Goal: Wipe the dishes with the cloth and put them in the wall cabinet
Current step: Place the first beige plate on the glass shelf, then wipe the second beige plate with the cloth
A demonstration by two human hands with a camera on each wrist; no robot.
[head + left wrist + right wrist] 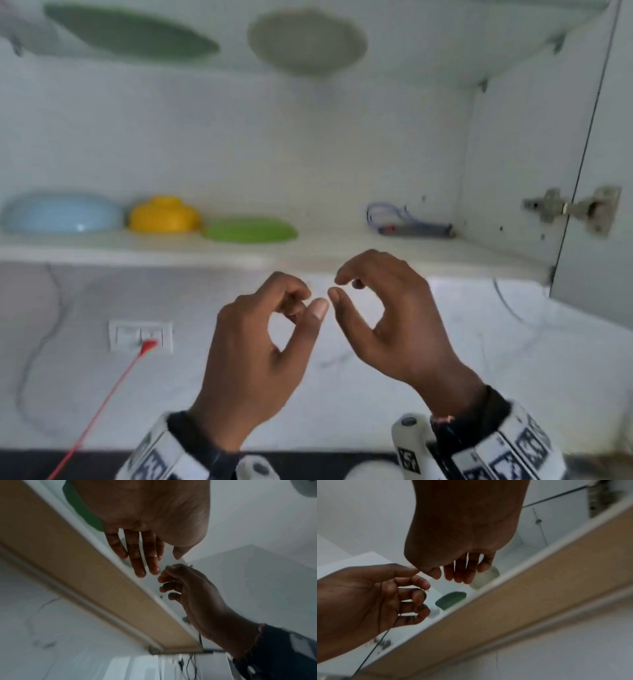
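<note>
Both hands are raised in front of the wall cabinet's lower shelf (325, 251), below its front edge. My left hand (310, 299) has loosely curled fingers and holds nothing. My right hand (337, 286) is beside it, thumb tips almost touching, also empty. On the shelf at the left stand a light blue bowl (61, 214), a yellow bowl (164, 215) and a green plate (250, 229). Through the upper glass shelf I see a green plate (130, 32) and a pale bowl (306, 41) from below. No cloth is in view. The wrist views show the same empty fingers (139, 573) (448, 574).
The cabinet door (596, 154) stands open at the right on its hinge (572, 209). A small tool with a blue cord (407, 222) lies on the shelf's right part. A wall socket (140, 335) with a red plug and cable is lower left on the marble wall.
</note>
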